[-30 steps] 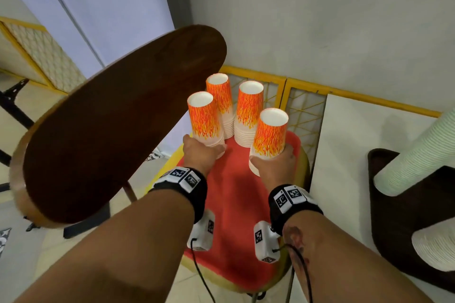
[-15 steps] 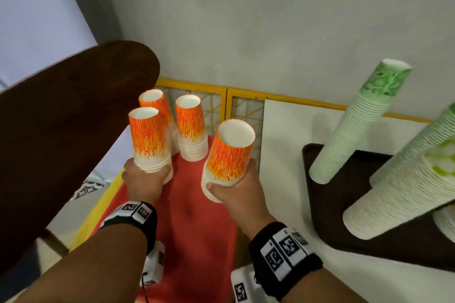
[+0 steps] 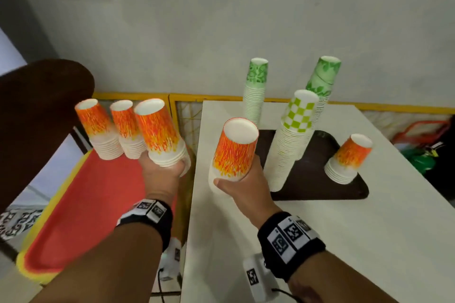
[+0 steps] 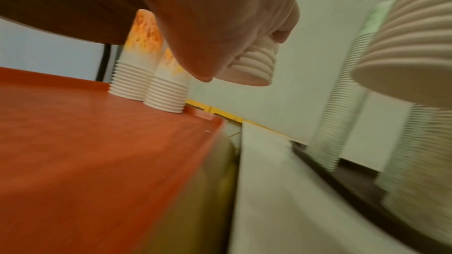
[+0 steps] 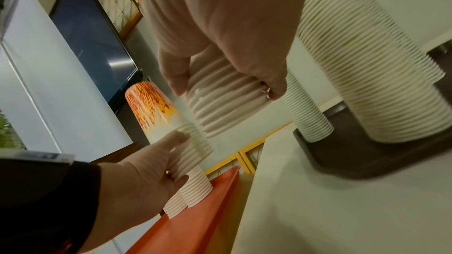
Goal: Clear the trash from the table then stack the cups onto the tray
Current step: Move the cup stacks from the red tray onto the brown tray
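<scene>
- Cup-stacking step: the right hand (image 3: 242, 181), fingers curled round the base of an orange cup stack (image 3: 234, 152), carries it above the white table (image 3: 320, 241).
- The brown tray (image 3: 320, 187) lies just right of it; judging by this, next comes a level set-down clear of the tall stacks.
- The left hand (image 3: 162, 174) grips another orange stack (image 3: 161, 135), raised above the red tray (image 3: 86, 204).

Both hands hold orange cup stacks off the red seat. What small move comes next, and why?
Probably carry the right hand and its orange stack onward and set it on the brown tray: it hangs over the white table, short of the tray's edge.
</scene>
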`<state>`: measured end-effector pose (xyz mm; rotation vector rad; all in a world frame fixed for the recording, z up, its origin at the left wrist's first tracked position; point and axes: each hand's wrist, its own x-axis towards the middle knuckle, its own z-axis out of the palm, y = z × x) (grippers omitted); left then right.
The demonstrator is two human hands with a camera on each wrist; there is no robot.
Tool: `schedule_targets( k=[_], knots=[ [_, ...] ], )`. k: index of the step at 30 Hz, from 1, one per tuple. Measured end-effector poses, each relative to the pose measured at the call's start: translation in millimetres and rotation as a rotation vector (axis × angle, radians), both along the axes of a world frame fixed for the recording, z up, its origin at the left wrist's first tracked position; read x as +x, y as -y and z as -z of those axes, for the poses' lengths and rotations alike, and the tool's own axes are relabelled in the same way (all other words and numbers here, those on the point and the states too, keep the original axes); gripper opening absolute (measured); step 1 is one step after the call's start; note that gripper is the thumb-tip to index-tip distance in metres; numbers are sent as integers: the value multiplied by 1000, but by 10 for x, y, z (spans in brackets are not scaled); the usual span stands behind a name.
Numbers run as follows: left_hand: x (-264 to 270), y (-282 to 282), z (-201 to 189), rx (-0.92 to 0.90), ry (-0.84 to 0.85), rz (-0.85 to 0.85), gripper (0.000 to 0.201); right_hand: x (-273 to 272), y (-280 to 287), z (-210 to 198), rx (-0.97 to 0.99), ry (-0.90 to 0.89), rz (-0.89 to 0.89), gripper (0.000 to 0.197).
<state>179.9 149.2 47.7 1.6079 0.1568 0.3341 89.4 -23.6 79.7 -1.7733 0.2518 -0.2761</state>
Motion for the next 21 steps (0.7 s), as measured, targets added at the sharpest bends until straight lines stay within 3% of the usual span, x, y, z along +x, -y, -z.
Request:
schedule_targets(
  k=[2,11,14,16,21],
  knots=[
    [-178,314,-112,-20,89,31,64,-92,199,-74,-10,19,8,77],
    [-1117,1415,-227,10,251,49,54,-662,1238,-111,-18,37,-164,75],
    [-1464,1836,-151,-48,189,0,69,-872,1654,-143,-20,64,-183,79],
    [-1657,2113,-86,-36,162,-12,84,-1002,1983,-175,-19,95,-179,70],
    [-1786,2723,-80,44,233,137,80,-1005,2690,-330,-9,160,58,77]
  ],
)
